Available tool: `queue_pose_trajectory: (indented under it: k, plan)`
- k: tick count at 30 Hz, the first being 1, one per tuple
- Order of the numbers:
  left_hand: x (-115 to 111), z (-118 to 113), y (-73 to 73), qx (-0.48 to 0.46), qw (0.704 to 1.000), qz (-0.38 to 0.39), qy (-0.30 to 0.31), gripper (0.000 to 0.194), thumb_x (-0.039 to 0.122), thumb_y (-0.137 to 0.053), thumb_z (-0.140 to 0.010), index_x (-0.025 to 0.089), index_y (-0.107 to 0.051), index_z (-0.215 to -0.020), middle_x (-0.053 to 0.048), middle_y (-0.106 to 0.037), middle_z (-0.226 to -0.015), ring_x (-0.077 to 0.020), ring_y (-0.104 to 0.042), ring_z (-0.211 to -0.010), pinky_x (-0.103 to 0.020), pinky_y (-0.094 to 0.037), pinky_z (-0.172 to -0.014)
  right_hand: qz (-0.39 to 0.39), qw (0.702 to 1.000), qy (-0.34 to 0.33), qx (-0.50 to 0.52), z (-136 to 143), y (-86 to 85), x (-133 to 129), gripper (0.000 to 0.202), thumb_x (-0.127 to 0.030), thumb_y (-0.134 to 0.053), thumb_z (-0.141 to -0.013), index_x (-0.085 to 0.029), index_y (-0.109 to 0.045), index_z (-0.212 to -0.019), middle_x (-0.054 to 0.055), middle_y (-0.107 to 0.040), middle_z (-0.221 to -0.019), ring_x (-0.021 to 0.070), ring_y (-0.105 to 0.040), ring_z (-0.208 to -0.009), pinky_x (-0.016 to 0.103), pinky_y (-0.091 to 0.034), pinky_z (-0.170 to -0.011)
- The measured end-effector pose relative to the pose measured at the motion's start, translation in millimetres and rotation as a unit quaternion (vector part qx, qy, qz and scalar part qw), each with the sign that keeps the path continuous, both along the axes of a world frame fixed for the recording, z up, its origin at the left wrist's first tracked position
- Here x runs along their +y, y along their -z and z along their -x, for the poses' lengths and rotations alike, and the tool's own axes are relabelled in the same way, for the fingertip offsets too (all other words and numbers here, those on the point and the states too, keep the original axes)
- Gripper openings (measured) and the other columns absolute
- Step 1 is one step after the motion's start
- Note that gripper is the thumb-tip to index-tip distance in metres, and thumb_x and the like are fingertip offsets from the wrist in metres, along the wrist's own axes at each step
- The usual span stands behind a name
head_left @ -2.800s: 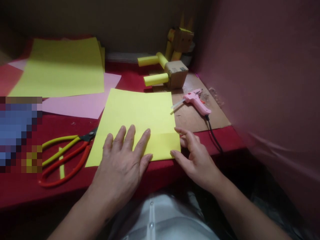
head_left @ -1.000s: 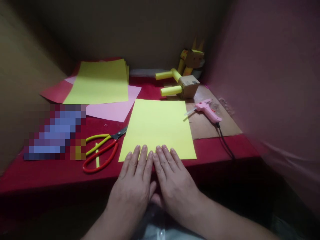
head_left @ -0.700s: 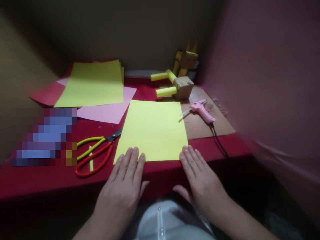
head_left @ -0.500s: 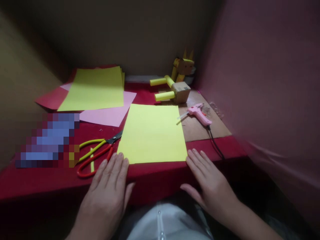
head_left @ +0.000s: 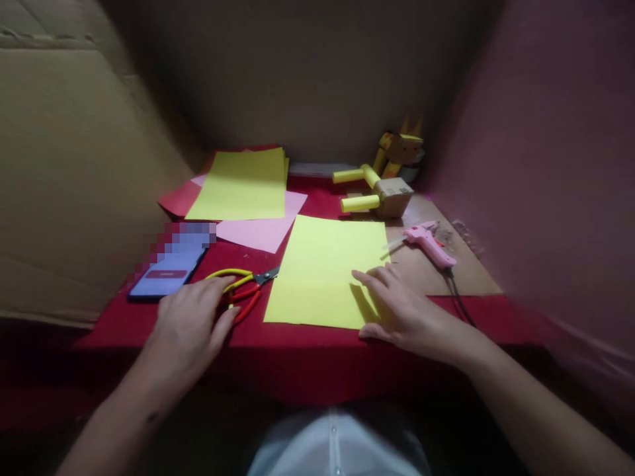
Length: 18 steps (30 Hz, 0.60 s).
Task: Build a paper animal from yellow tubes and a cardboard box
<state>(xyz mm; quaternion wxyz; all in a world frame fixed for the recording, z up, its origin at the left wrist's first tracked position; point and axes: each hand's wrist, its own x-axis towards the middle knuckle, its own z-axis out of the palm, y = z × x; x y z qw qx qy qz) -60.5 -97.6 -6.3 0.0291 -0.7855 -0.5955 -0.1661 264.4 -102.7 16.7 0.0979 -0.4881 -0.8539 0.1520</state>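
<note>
A yellow sheet (head_left: 322,271) lies flat near the table's front edge. My right hand (head_left: 397,301) is over its lower right part, fingers apart, the thumb by the sheet's lower corner. To the left, my left hand (head_left: 198,314) is at the handles of the scissors (head_left: 253,281), its fingers curved over the yellow handle and the thumb near the red one; whether it grips them is unclear. The scissors' blade tips touch or pass under the sheet's left edge. A phone (head_left: 166,268) with a lit screen lies beyond my left hand.
Yellow (head_left: 243,185), pink (head_left: 262,228) and red sheets are piled at the back left. A box with yellow paper tubes (head_left: 394,197) and a cardboard figure (head_left: 404,149) stand at the back right. The pink glue gun (head_left: 430,244) rests on cardboard (head_left: 466,274); its cable hangs forward.
My left hand has left the sheet's lower left corner for the scissors' handles. My right hand has moved inward over the sheet. The view has shifted, showing more on the left.
</note>
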Motion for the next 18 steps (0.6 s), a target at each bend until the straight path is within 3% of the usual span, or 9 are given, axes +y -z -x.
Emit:
queue_pose_trajectory:
  k: [6,11,14,18]
  plan:
    - [28.7,10.4,-4.9,0.105,0.991,0.038,0.078,0.038,0.023,-0.027,-0.089,0.014,-0.06,-0.106,-0.009,-0.065,-0.091,-0.027,-0.06,-0.084,-0.042,-0.047,-0.071,0.063,0.998,-0.013,-0.014,7.1,-15.9,17.4,0.058,-0.037,-0.077,-0.069,-0.017,-0.051,-0.118,0.009,-0.052,-0.108,0.0268,-0.047,-0.101,0.041,-0.045,-0.084]
    - [32.6,16.8,-0.3,0.139,0.986,0.051,0.081,0.027,0.017,-0.031,-0.082,0.02,-0.058,-0.081,-0.004,-0.058,-0.069,-0.0199,-0.057,-0.061,-0.033,-0.041,-0.053,0.056,0.998,-0.002,-0.015,12.3,-13.3,24.2,0.033,-0.029,-0.079,-0.065,-0.019,-0.054,-0.084,0.004,-0.056,-0.089,0.0214,-0.049,-0.086,0.031,-0.042,-0.071]
    - [27.1,21.5,-0.4,0.112,0.989,0.046,0.078,0.024,0.02,-0.038,-0.08,0.02,-0.059,-0.091,-0.005,-0.061,-0.074,-0.0225,-0.059,-0.065,-0.034,-0.043,-0.055,0.08,0.996,0.005,0.027,12.8,-14.8,27.9,0.021,-0.019,-0.071,-0.071,-0.019,-0.05,-0.072,-0.002,-0.053,-0.072,0.0148,-0.049,-0.071,0.024,-0.036,-0.061]
    - [13.2,25.5,-12.3,0.065,0.995,0.047,0.061,0.027,0.025,-0.038,-0.083,0.019,-0.059,-0.098,-0.005,-0.063,-0.078,-0.026,-0.062,-0.072,-0.034,-0.046,-0.06,0.092,0.993,0.002,0.079,13.8,-30.6,30.7,0.024,-0.018,-0.063,-0.078,-0.02,-0.043,-0.066,-0.007,-0.042,-0.059,0.0092,-0.041,-0.055,0.021,-0.026,-0.05]
